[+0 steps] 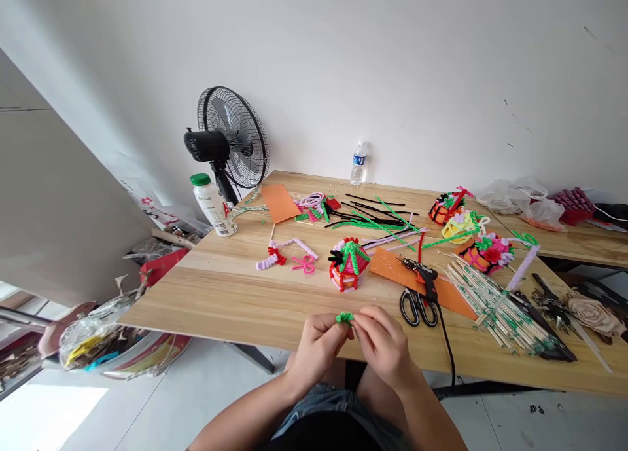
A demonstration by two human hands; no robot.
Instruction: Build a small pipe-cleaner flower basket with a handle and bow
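Between the fingertips of both hands, at the table's front edge, is a small curled piece of green pipe cleaner [344, 317]. My left hand [316, 346] pinches it from the left, and my right hand [385, 343] pinches it from the right. Just beyond them on the table stands a small house-like pipe-cleaner piece [348, 264] in red, pink, orange and green. Left of that lie a pink pipe-cleaner bow [304, 264] and a lilac coil with red [271, 260]. A pair of black-handled scissors [418, 308] rests to the right of my hands.
A glue gun [422, 275] with a trailing cord lies on an orange sheet [387, 264]. Bundled sticks [500, 307] and finished pipe-cleaner pieces [483, 251] sit at the right. Loose pipe cleaners [377, 215], a water bottle [358, 163], a white bottle [214, 205] and a fan [233, 137] stand farther back.
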